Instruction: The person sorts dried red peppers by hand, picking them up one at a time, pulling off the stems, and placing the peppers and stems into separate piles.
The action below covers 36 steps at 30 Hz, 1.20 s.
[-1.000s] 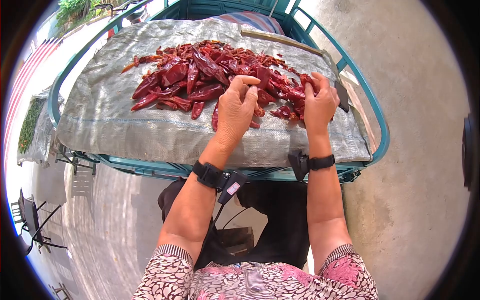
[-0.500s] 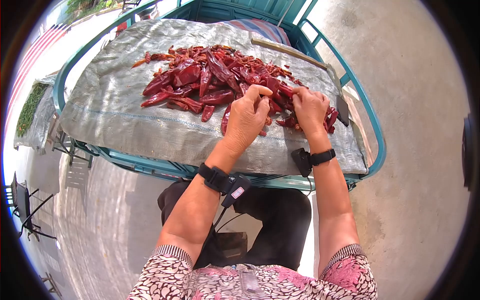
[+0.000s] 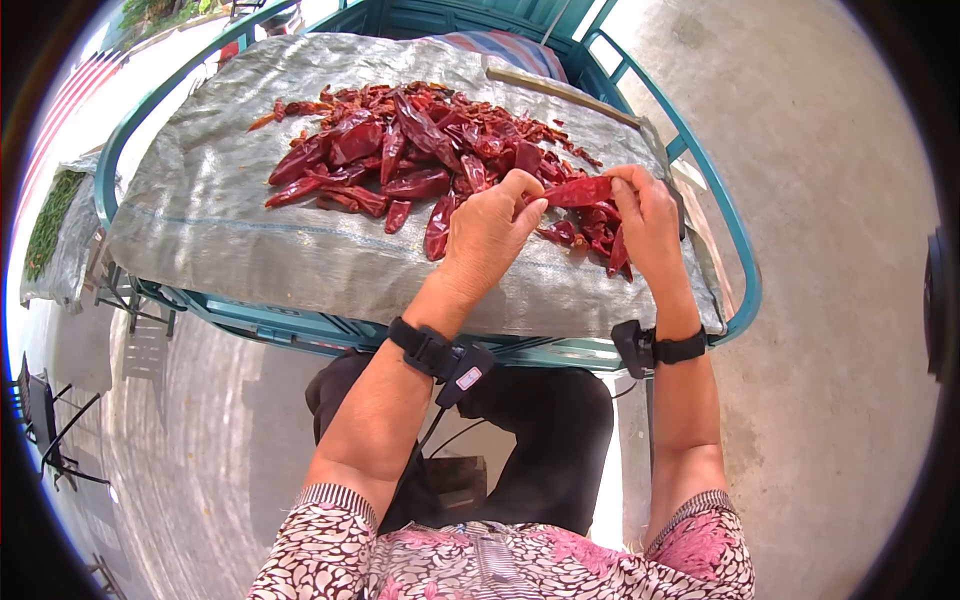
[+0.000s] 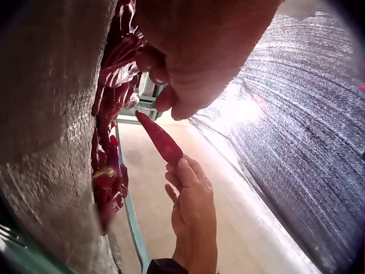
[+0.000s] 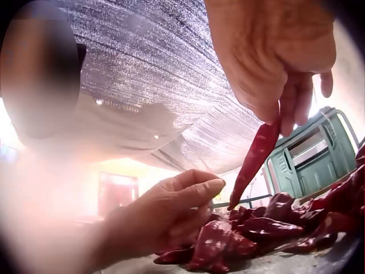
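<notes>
The right hand (image 3: 650, 228) pinches one long red dried chili (image 3: 580, 192) by its end, between thumb and fingers. In the left wrist view the chili (image 4: 162, 140) points from the right hand (image 4: 195, 211) toward the left fingertips. Curled fingers and a thumb close to the index finger mark the left hand (image 3: 488, 230). From the right wrist view, the left hand (image 5: 165, 214) stands just beside the chili's lower tip (image 5: 235, 200), apart from it, with nothing visible between its fingers. Behind both hands lies a heap of red chilies (image 3: 400, 150).
A grey woven sheet (image 3: 260, 265) covers the teal cart bed, ringed by a teal rail (image 3: 735, 235). A wooden strip (image 3: 565, 88) lies along the sheet's back right. A smaller chili group (image 3: 605, 235) is near the right hand. Dark chairs (image 3: 50, 420) stand at far left.
The right hand has come off the chilies, moving to the right and toward the body, with one long chili now in its pinch. The left hand has stayed nearly in place.
</notes>
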{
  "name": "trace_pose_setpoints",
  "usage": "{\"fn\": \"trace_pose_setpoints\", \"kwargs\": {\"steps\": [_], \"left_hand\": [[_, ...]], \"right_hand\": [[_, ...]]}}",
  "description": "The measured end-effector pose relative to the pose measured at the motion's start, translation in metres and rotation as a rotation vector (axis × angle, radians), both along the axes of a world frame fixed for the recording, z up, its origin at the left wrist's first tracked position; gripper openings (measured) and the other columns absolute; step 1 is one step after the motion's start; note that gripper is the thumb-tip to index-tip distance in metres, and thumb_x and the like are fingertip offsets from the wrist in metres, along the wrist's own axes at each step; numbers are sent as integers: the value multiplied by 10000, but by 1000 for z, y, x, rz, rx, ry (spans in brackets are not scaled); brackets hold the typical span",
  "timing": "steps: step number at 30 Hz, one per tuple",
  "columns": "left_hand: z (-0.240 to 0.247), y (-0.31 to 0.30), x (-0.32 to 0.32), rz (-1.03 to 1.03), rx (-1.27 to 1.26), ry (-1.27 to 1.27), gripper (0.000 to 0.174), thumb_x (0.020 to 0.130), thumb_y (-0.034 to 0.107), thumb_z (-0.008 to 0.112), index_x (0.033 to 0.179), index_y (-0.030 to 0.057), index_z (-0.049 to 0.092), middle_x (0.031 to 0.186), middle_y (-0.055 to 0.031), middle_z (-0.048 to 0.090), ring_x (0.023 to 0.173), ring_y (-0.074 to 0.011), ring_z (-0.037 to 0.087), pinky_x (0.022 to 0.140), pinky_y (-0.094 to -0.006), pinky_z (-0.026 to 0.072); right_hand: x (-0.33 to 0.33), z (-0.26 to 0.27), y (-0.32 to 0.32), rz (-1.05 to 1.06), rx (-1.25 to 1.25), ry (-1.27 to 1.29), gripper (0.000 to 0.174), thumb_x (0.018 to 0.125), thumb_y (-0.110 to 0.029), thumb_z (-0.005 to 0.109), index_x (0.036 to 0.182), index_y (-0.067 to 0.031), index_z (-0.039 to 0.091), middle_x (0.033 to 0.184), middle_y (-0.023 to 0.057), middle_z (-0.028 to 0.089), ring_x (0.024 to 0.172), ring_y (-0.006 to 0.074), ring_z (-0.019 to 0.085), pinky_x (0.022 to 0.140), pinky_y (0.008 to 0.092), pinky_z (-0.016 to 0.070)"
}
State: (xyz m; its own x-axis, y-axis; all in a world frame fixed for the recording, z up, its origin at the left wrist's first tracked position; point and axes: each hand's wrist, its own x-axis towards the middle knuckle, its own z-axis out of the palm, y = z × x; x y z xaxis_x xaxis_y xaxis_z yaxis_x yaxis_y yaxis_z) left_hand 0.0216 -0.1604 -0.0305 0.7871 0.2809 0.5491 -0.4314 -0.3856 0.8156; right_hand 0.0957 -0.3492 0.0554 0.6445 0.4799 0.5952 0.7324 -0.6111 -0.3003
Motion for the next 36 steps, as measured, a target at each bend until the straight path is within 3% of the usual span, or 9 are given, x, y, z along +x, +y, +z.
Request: {"fn": "trace_pose_setpoints", "kwargs": {"steps": [3, 7, 10, 14, 18, 23, 26, 34, 36], "left_hand": [[-3, 1, 2, -14, -2, 12, 129, 966, 144, 679, 1079, 85, 658, 688, -29, 668, 543, -104, 629, 525, -282, 480], [-7, 0, 4, 26, 41, -52, 117, 980, 141, 647, 1077, 79, 662, 714, -44, 689, 562, -135, 650, 551, -284, 494], [-8, 3, 8, 34, 21, -68, 121, 983, 129, 633, 1082, 63, 658, 742, -58, 707, 611, -145, 683, 576, -282, 511], [-5, 6, 5, 6, -11, -33, 126, 983, 107, 629, 1088, 40, 647, 777, -78, 722, 683, -147, 725, 604, -275, 531], [-8, 7, 7, -8, -38, -34, 128, 983, 80, 623, 1100, 32, 640, 769, -82, 722, 705, -146, 738, 610, -269, 544], [-7, 8, 6, -10, -59, -21, 131, 991, 83, 621, 1111, 32, 638, 755, -76, 718, 716, -139, 741, 610, -261, 548], [-7, 7, 5, -11, -45, -23, 133, 996, 94, 621, 1114, 36, 640, 752, -71, 718, 724, -136, 743, 609, -256, 545], [-8, 1, 6, -39, -80, -25, 143, 998, 97, 620, 1126, 38, 644, 730, -37, 658, 675, -83, 666, 560, -249, 520], [-11, 1, 10, -23, -106, -41, 141, 997, 92, 617, 1124, 37, 645, 712, -29, 644, 688, -77, 668, 550, -246, 512]], "right_hand": [[44, -2, -11, -166, -144, -88, 170, 985, -189, 596, 1093, -104, 695, 1051, 140, 719, 1022, 352, 659, 916, 467, 472], [94, -20, -13, -588, -363, -214, 240, 946, -303, 655, 1130, -166, 722, 1181, 72, 708, 1153, 311, 622, 988, 517, 424], [97, -25, 10, -337, -325, -264, 257, 942, -343, 659, 1123, -174, 731, 1166, 77, 714, 1151, 303, 621, 1032, 506, 389], [90, -39, 44, -141, -510, -179, 260, 925, -358, 668, 1109, -192, 748, 1024, 84, 745, 1138, 292, 621, 1105, 556, 299], [99, -50, 48, -181, -616, -135, 226, 897, -247, 676, 1101, -186, 750, 973, 89, 756, 1107, 280, 638, 1131, 564, 273], [91, -39, 29, -254, -316, -268, 138, 905, -165, 644, 961, -190, 768, 940, 45, 761, 978, 253, 679, 1027, 472, 362], [78, -23, 15, -240, -213, -229, 118, 907, -182, 653, 953, -184, 762, 945, 50, 760, 977, 251, 677, 1028, 447, 366], [107, -11, -33, -395, -38, -77, 195, 882, -205, 663, 1054, -156, 741, 1021, 53, 753, 1003, 279, 682, 925, 448, 465], [96, -15, -30, -299, -202, -213, 270, 874, -192, 660, 1138, -168, 717, 1059, 74, 739, 1080, 272, 658, 1002, 452, 435]]}}
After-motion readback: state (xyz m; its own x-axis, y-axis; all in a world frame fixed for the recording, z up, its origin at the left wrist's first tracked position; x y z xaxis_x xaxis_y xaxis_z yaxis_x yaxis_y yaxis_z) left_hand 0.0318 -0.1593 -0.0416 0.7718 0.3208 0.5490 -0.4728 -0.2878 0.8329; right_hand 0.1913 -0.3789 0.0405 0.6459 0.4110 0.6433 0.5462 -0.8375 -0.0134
